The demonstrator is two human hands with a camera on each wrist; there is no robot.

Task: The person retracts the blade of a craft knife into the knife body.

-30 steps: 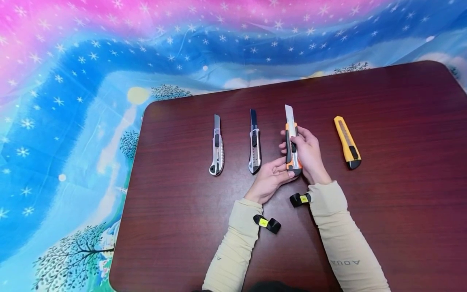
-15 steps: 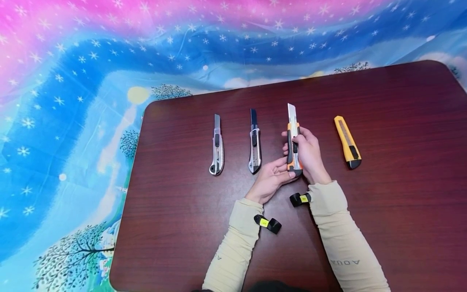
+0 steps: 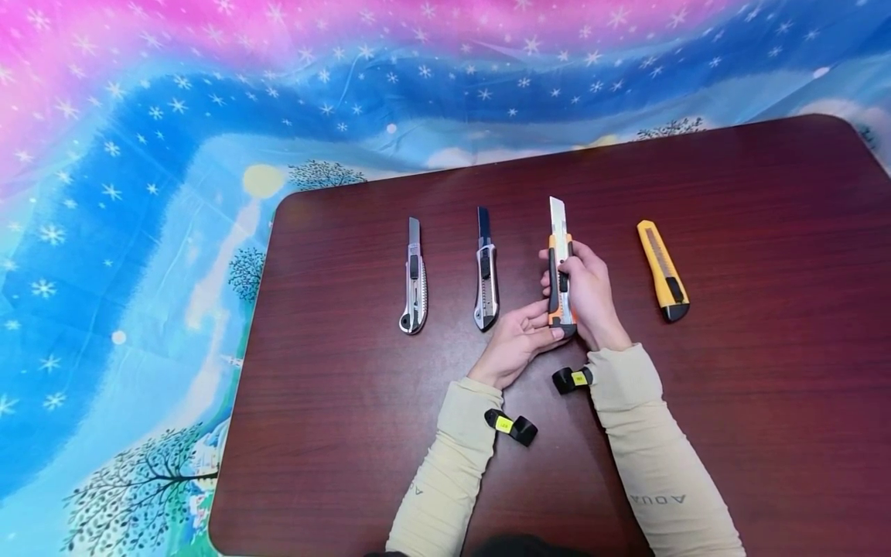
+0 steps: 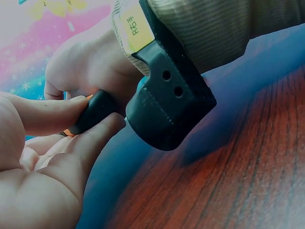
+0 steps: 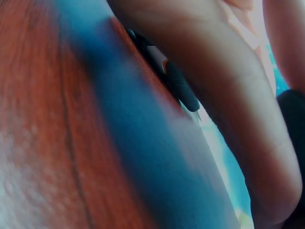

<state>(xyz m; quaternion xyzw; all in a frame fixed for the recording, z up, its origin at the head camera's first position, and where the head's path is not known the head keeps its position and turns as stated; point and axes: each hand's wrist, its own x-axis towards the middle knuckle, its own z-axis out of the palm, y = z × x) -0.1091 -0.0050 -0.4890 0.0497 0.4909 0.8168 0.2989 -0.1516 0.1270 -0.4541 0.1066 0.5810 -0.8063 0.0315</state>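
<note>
In the head view, a utility knife [image 3: 554,288] with an orange-and-black handle is held up, its pale blade [image 3: 558,216] extended and pointing away from me. My right hand [image 3: 593,298] grips the handle from the right, thumb on the slider. At the butt end, my left hand [image 3: 513,344] pinches the black cap between thumb and fingers. The left wrist view shows this cap [image 4: 96,110] between the left thumb and a finger, with the right hand behind. A blurred hand [image 5: 224,71] fills much of the right wrist view, hiding most of the grip.
To the left lie a silver utility knife [image 3: 414,282] and a silver-and-black one [image 3: 485,275], blades out. On the right lies a yellow utility knife [image 3: 663,271]. All rest on the dark red-brown table [image 3: 334,433]. A patterned cloth [image 3: 209,100] hangs beyond its far edge.
The orange-and-black utility knife has swung slightly to the right, its blade tip shifting most. Both hands stay in nearly the same places, and the other knives have not moved.
</note>
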